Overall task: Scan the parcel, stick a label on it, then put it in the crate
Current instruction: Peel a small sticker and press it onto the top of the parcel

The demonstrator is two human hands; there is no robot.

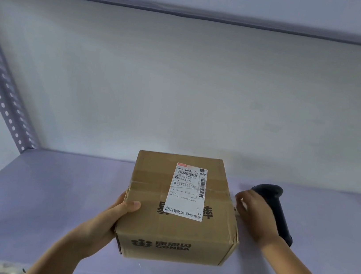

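The brown cardboard parcel (178, 208) sits on the pale shelf (50, 199), white shipping label (188, 191) up for scanning. The left hand (105, 221) clamps its side, steadying; right hand (254, 213), fingers loosely spread, reaches the black handheld scanner (277, 208).

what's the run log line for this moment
left hand: holds parcel | right hand: over scanner, grip unclear | stage: pre-scan

A pale shelf (40, 186) bears a cardboard parcel (176, 227) and black scanner (278, 208).
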